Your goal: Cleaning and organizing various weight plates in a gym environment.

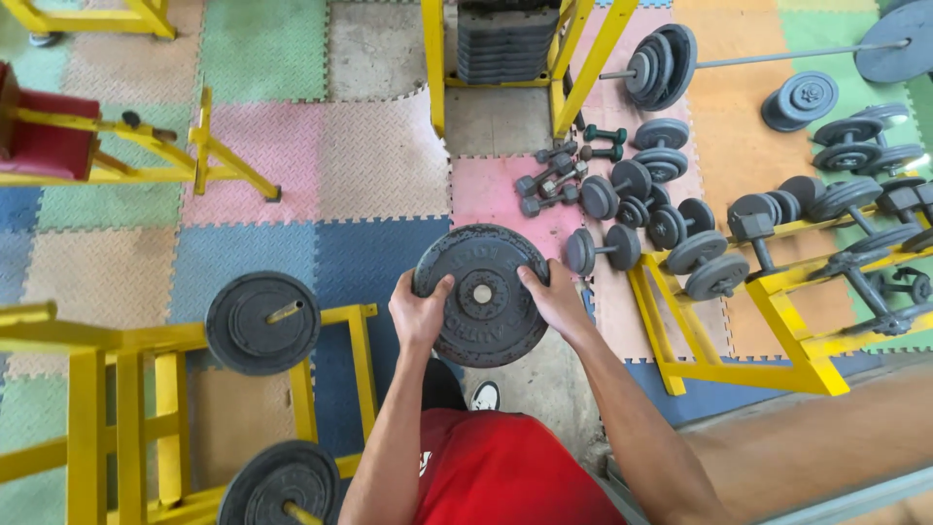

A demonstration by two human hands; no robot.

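I hold a dark round weight plate [483, 295] with a centre hole in front of me, above the floor mats. My left hand [419, 311] grips its left edge and my right hand [557, 301] grips its right edge, thumbs over the face. Below the plate I see my red shirt and one shoe [485, 396].
A yellow rack [126, 389] at the left carries two plates [262, 322] on pegs. Another yellow rack [768, 321] at the right holds dumbbells. Several loose dumbbells [603, 199] lie on the coloured mats ahead, a barbell [777, 56] beyond, and a weight stack [502, 44] in a yellow frame.
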